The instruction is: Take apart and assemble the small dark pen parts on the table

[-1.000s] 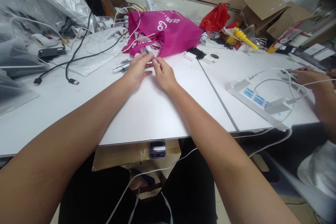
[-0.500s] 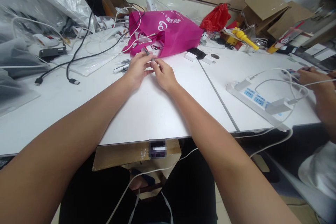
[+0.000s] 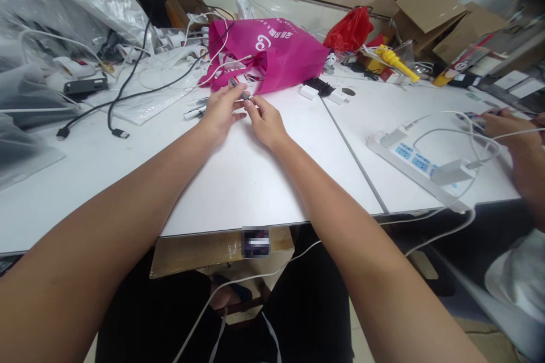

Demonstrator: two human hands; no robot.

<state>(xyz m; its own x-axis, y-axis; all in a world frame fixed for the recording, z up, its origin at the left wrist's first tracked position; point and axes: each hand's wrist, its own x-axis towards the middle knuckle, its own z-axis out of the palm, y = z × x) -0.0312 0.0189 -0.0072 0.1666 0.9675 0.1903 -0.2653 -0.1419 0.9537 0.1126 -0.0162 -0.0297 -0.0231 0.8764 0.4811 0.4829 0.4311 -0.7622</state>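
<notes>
Above the white table (image 3: pixel 255 181), in front of the pink bag, my left hand (image 3: pixel 220 113) has its thumb and fingers closed on a slim, dark grey pen (image 3: pixel 245 95), mostly hidden by the fingers. My right hand (image 3: pixel 267 122) pinches the near end of the same pen, its fingertips close to those of the left. Several more pens (image 3: pixel 196 110) lie on the tabletop just left of my left hand. The pink bag (image 3: pixel 293 59) lies on its side with its mouth toward my hands, and packaged items show inside.
Black cables (image 3: pixel 121 99) and clear plastic bags (image 3: pixel 25 96) spread over the left side. White chargers (image 3: pixel 309 92) sit right of the bag. A power strip (image 3: pixel 419 164) with plugged-in adapters lies at right, beside another person's hand (image 3: pixel 506 127). Cardboard boxes (image 3: pixel 432 11) stand behind.
My fingers have shifted slightly on the pen, and the fingertips of my two hands are a little further apart. Everything else stays in place.
</notes>
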